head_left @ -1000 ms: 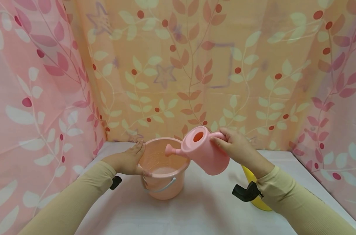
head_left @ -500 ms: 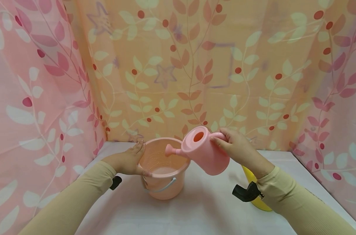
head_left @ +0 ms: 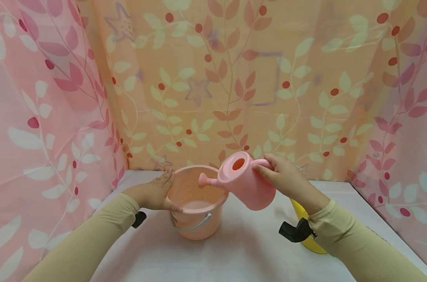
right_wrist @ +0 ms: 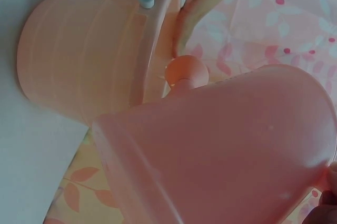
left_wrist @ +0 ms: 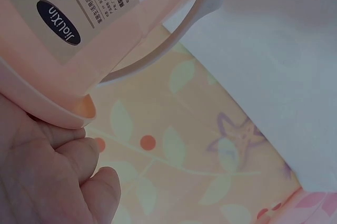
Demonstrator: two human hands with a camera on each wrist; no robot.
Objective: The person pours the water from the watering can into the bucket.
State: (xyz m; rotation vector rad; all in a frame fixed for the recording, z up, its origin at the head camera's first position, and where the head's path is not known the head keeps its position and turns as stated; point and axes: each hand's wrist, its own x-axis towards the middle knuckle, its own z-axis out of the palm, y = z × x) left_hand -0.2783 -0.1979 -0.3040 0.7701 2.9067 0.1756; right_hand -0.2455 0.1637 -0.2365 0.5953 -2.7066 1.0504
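My right hand [head_left: 287, 176] grips the handle of a pink watering can [head_left: 250, 188], which is tilted toward the left. Its spout ends in a flared rose [head_left: 203, 180] that sits inside the mouth of a peach bucket [head_left: 200, 225], above the bucket's bottom. My left hand [head_left: 153, 192] holds the bucket's left rim, thumb along the near side. In the left wrist view its fingers [left_wrist: 79, 158] lie against the rim, beside a printed label [left_wrist: 79, 13]. Pale specks show on the bucket's inner wall. The right wrist view shows the can's body [right_wrist: 221, 145] close to the bucket [right_wrist: 84, 56].
The bucket stands on a white tabletop [head_left: 248, 254], its pale blue handle [head_left: 195, 224] hanging at the front. A yellow object [head_left: 313, 244] is partly hidden behind my right forearm. Leaf-patterned cloth [head_left: 213, 78] encloses the back and both sides.
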